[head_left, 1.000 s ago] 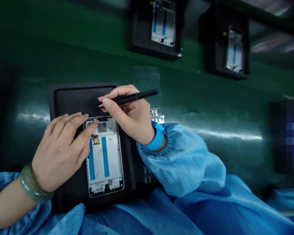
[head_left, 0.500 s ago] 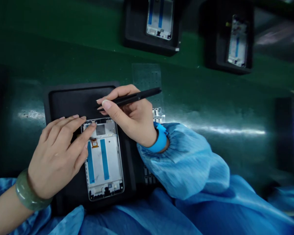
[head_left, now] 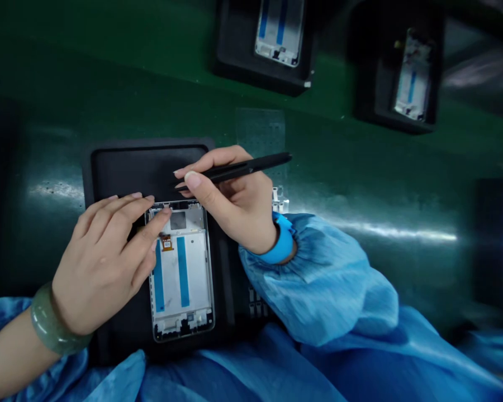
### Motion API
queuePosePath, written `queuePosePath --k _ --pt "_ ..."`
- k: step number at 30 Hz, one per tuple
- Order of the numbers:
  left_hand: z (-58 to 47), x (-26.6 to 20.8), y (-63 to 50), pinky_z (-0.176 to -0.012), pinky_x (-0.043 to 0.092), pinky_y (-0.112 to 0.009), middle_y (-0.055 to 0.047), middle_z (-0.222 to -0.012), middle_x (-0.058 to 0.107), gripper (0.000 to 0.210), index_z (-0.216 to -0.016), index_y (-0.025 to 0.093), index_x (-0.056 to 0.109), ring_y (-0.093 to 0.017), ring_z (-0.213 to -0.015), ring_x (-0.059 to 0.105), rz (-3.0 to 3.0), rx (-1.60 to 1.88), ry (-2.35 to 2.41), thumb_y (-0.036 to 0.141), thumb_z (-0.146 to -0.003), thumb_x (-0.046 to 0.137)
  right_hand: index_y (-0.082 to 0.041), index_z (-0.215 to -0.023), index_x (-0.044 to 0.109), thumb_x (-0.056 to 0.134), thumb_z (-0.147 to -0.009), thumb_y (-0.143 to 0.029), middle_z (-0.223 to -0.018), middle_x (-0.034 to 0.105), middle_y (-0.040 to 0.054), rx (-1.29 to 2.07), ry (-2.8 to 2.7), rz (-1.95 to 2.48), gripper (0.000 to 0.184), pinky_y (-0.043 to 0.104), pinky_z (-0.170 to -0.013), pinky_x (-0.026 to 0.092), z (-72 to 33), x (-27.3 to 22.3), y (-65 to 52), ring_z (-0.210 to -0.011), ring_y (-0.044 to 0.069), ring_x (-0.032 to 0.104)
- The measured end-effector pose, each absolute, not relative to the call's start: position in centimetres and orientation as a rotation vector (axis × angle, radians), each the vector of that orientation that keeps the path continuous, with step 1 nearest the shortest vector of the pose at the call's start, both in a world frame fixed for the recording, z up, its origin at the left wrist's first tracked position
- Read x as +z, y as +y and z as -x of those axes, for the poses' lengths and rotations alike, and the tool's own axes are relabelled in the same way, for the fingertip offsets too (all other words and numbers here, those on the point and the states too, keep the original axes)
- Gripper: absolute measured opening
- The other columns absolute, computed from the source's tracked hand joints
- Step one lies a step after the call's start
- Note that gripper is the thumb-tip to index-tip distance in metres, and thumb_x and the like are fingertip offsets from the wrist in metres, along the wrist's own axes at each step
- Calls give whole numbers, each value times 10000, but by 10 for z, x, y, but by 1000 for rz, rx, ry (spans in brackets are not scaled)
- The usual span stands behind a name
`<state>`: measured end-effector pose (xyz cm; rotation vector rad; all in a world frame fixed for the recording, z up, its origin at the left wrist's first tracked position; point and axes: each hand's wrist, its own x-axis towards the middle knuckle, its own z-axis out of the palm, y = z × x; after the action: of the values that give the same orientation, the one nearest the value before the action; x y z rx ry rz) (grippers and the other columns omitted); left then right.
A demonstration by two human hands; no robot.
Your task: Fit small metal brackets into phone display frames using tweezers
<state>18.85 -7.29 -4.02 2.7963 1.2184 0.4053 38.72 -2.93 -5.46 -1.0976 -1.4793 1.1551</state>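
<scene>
A silver phone frame (head_left: pixel 199 268) with two blue adhesive strips lies in a black tray (head_left: pixel 148 173). A small orange-brown flex cable (head_left: pixel 166 244) shows on its left side. My left hand (head_left: pixel 104 262) rests over the frame's upper left corner, fingers stretched out, the index fingertip touching the top part. What lies under that fingertip is hidden. Black tweezers (head_left: pixel 251 166) are pinched in my right hand (head_left: pixel 238 201), their tips pointing left above the tray, just beyond the frame's top edge. The tips touch nothing that I can make out.
Farther back on the green table (head_left: pixel 151 95) stand a black tray (head_left: pixel 235 61) with a phone frame (head_left: pixel 281 33) and another black tray (head_left: pixel 371 95) with a frame (head_left: pixel 413 84). A clear plastic sheet (head_left: pixel 260 128) with small metal parts (head_left: pixel 280 202) lies partly under my right arm.
The whole view has shifted slightly, so the trays and hands appear a little farther right. Both hands keep nearly the same pose over the phone frame.
</scene>
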Motion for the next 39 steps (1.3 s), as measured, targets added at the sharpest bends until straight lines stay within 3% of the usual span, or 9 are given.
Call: queuePosePath --k 12,27,39 --pt "-189 -41 -72 -905 448 -527 -172 -1174 539 402 -1220 116 532 -341 -1099 517 -2816 440 1208 160 -821 566 -198 -900 536 583 -855 -328 -894 618 0 1133 -1412 1008 146 234 -665 580 -385 -57 -29 -759 96 651" --pt "-188 -44 -72 -913 443 -512 -161 -1179 536 377 -1214 125 541 -327 -1100 508 -2833 397 1230 195 -844 529 -167 -828 582 635 -790 -275 -781 620 -3 994 -1547 1096 126 204 -565 500 -382 -50 -33 -642 82 598" --pt "-189 -45 -73 -906 452 -505 -155 -1176 546 382 -1221 127 531 -323 -1104 507 -2812 430 1262 196 -845 530 -169 -819 575 587 -803 -196 -800 602 -10 821 -1718 1073 33 195 -609 478 -382 -51 -31 -671 74 570"
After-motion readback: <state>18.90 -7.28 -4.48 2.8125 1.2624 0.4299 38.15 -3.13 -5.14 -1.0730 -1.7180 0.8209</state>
